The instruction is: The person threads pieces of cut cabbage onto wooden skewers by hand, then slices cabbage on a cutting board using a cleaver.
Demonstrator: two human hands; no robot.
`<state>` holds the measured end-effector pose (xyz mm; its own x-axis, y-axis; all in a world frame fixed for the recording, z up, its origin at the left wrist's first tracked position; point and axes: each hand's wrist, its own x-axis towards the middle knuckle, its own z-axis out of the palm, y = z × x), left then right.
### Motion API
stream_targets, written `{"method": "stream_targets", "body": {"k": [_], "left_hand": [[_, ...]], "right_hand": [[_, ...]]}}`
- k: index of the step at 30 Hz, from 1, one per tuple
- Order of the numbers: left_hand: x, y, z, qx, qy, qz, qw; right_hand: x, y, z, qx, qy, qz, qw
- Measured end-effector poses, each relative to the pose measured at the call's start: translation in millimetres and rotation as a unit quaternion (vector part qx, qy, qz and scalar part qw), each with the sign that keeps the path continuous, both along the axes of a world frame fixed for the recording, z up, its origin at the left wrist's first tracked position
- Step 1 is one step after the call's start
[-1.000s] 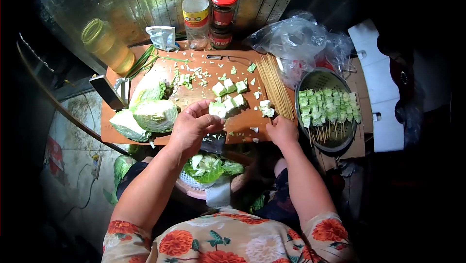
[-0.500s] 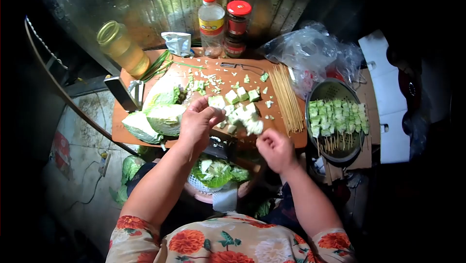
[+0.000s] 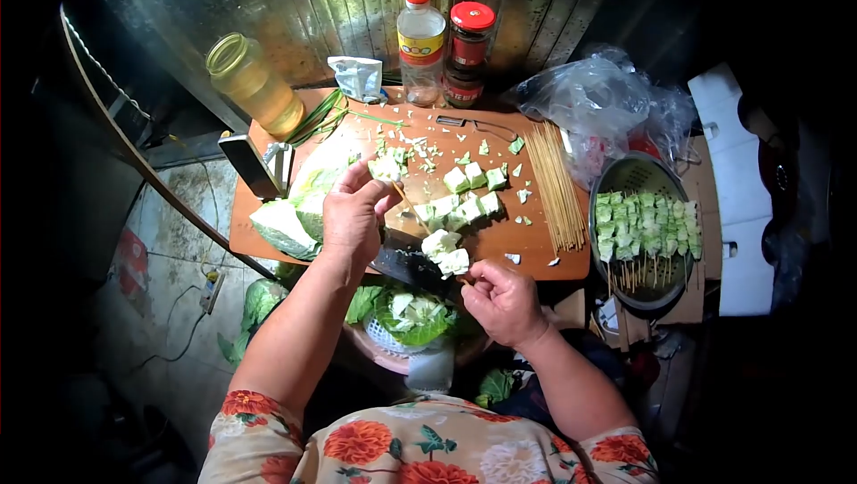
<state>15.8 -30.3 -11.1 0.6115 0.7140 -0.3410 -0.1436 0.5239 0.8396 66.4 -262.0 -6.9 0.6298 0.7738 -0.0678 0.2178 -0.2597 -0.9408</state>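
Observation:
My left hand (image 3: 354, 216) pinches a small cabbage piece (image 3: 386, 168) above the orange board (image 3: 330, 118). A thin skewer (image 3: 412, 207) runs from beside that piece down to cabbage pieces threaded on it (image 3: 445, 252). Its lower end is closed in the fingers of my right hand (image 3: 504, 304), at the board's front edge. Cut cabbage chunks (image 3: 469, 207) lie just behind the skewer. A dark knife blade (image 3: 406, 265) shows partly under it. Larger cabbage wedges (image 3: 286, 227) rest left of my left hand.
Bare skewers (image 3: 555, 189) lie at the board's right. A colander (image 3: 674, 292) beyond holds filled skewers (image 3: 647, 227). Behind stand a bottle (image 3: 420, 51), red-lidded jars (image 3: 471, 37) and a yellowish jar (image 3: 256, 87). A phone (image 3: 248, 165) leans at left. A basket of cabbage (image 3: 412, 316) sits below the board's front.
My right hand has moved left and toward me, bringing the loaded skewer across beneath my left hand. My left hand has lifted a cabbage piece from the chunks. The whole view has shifted.

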Motion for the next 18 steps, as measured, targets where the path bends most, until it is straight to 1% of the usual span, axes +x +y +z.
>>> {"method": "stream_targets", "body": {"k": [2, 3, 4, 5, 6, 7, 8, 13, 17, 18], "left_hand": [[-1.6, 0.8, 1.2, 0.018, 0.010, -0.001, 1.000], [-3.0, 1.9, 0.3, 0.084, 0.015, -0.021, 0.996], [-3.8, 2.8, -0.3, 0.151, 0.019, -0.041, 0.988], [-3.5, 3.0, -0.9, 0.150, 0.020, -0.041, 0.988], [-2.8, 3.0, -1.8, 0.161, 0.017, -0.048, 0.986], [-2.7, 2.9, -2.6, 0.171, 0.015, -0.055, 0.984], [-2.7, 2.4, -2.8, 0.170, 0.016, -0.055, 0.984], [-3.4, 2.1, 2.6, 0.143, 0.019, -0.088, 0.986], [-4.2, -4.0, 7.9, 0.143, 0.022, -0.104, 0.984], [-4.6, -6.4, 7.8, 0.108, 0.007, -0.128, 0.986]], "right_hand": [[-0.5, 1.1, -0.2, -0.007, 0.003, -0.024, 1.000], [-0.7, 1.2, -0.9, -0.008, 0.004, -0.025, 1.000], [-0.5, 2.1, -1.1, -0.012, 0.054, -0.022, 0.998], [-0.7, 2.7, -1.6, -0.017, 0.103, -0.020, 0.994], [-1.3, 3.1, -2.4, -0.018, 0.104, -0.020, 0.994], [-2.0, 3.7, -3.3, -0.007, 0.136, -0.022, 0.990], [-2.4, 4.1, -4.0, 0.005, 0.168, -0.025, 0.985], [-9.8, 7.7, -15.3, 0.040, 0.176, -0.040, 0.983], [-12.9, 8.6, -14.3, 0.077, 0.169, -0.044, 0.982], [-12.9, 9.9, -11.2, 0.076, 0.170, -0.046, 0.982]]}}
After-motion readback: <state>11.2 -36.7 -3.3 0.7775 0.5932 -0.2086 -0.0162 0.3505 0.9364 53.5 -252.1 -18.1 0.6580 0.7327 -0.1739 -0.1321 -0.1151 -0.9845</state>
